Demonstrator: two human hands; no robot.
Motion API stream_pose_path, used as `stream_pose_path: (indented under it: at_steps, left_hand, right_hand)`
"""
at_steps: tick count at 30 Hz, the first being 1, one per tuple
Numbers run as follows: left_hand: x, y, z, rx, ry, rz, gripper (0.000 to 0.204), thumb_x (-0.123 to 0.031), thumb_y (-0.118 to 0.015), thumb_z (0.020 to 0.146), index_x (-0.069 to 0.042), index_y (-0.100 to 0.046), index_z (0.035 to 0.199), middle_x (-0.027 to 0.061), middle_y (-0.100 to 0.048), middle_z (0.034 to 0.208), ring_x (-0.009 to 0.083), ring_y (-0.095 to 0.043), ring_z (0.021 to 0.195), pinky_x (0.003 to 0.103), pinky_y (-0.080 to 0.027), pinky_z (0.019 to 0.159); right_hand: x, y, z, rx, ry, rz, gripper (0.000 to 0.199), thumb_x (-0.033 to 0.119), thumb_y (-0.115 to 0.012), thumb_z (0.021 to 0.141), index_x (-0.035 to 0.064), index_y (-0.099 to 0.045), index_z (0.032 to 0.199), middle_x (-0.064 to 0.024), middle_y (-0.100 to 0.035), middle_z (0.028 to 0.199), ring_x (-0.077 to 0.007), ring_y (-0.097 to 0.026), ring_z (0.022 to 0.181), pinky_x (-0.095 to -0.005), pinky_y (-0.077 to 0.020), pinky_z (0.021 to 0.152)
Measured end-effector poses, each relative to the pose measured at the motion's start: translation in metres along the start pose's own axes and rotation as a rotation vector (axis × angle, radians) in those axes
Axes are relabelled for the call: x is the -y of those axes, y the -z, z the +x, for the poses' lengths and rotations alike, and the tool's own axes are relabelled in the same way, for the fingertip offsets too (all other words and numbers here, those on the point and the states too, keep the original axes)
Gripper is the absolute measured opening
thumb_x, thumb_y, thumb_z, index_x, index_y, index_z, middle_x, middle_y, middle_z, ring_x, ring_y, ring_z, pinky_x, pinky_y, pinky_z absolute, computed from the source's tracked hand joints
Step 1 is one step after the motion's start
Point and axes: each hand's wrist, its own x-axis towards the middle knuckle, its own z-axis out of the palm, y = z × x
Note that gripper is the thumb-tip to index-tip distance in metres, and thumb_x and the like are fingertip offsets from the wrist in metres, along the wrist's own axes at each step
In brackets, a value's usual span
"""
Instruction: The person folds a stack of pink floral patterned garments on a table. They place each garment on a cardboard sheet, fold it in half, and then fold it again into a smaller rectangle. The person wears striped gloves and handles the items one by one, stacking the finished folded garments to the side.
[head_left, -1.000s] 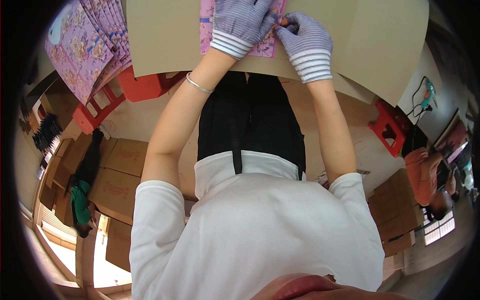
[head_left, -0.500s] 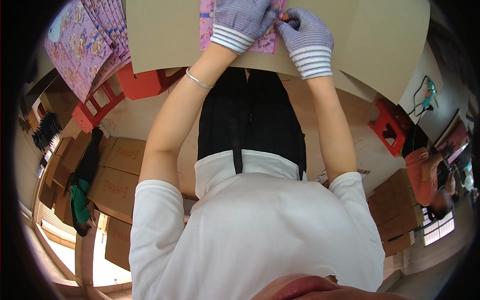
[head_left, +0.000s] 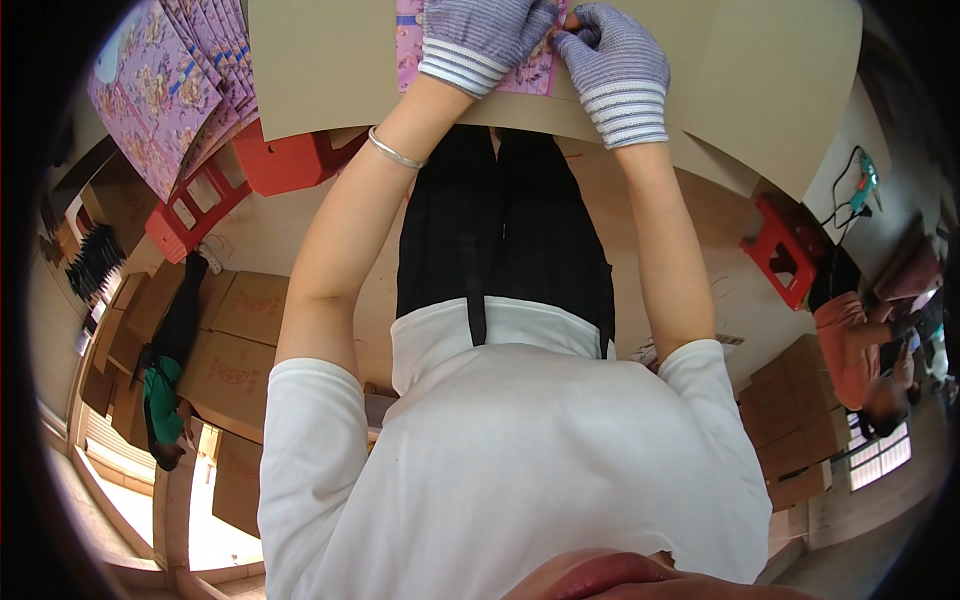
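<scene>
A pink and purple flower-printed paper piece (head_left: pixel 535 80) lies on the grey-beige tabletop at the upper edge; I cannot tell if it is a bag or a folded sheet. My left hand (head_left: pixel 480 38), in a grey-blue striped knit glove, rests palm down across it. Its thumb stretches right, while the other fingertips are partly cut off by the picture's edge. At the piece's right border my right hand (head_left: pixel 618 75), gloved alike with bare fingertips, has thumb and finger pinched on it. The two hands almost meet there.
Several matching flower-printed pieces (head_left: pixel 150 95) lie fanned at the far left. Red stools (head_left: pixel 290 165) stand under the table's edge. A teal glue gun (head_left: pixel 866 185) with a cord lies at right. Cardboard boxes (head_left: pixel 235 365) and people (head_left: pixel 165 400) are behind on both sides.
Both hands and the flower-printed piece sit slightly higher in the picture. The right hand keeps its pinch at the piece's right border. At far right, the other person has shifted a little.
</scene>
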Motion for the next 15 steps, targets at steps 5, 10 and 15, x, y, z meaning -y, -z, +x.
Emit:
stream_pose_path:
  at_steps: [5, 10, 15]
  left_hand:
    - [-0.0004, 0.0004, 0.0003, 0.01, 0.001, -0.003, 0.052, -0.03, -0.059, 0.079, 0.0, -0.059, 0.121, 0.0197, -0.036, 0.153, 0.0453, -0.027, 0.144, 0.065, -0.013, 0.116]
    - [0.0, 0.0005, 0.0002, 0.012, -0.002, -0.007, 0.052, -0.031, -0.058, 0.08, 0.0, -0.059, 0.121, 0.0197, -0.037, 0.153, 0.0453, -0.027, 0.144, 0.065, -0.013, 0.116]
    - [0.0006, -0.0011, -0.0004, 0.005, 0.0, -0.001, 0.053, -0.03, -0.059, 0.079, 0.0, -0.059, 0.122, 0.0195, -0.037, 0.153, 0.0451, -0.027, 0.144, 0.065, -0.013, 0.116]
  right_hand:
    - [0.0031, 0.0017, -0.0004, -0.01, 0.012, 0.004, 0.015, 0.014, -0.075, 0.072, 0.0077, -0.064, 0.081, -0.0115, -0.063, 0.075, -0.0302, -0.062, 0.073, -0.0401, -0.0494, 0.069]
    - [-0.0001, -0.0005, -0.0003, -0.045, 0.067, -0.007, 0.016, 0.012, -0.076, 0.071, 0.0069, -0.064, 0.08, -0.0119, -0.063, 0.075, -0.0307, -0.062, 0.075, -0.0408, -0.0492, 0.071]
    - [-0.0002, 0.0, -0.0002, -0.033, 0.054, 0.002, 0.016, 0.012, -0.076, 0.071, 0.0065, -0.064, 0.081, -0.0121, -0.063, 0.075, -0.0311, -0.062, 0.076, -0.0407, -0.0492, 0.072]
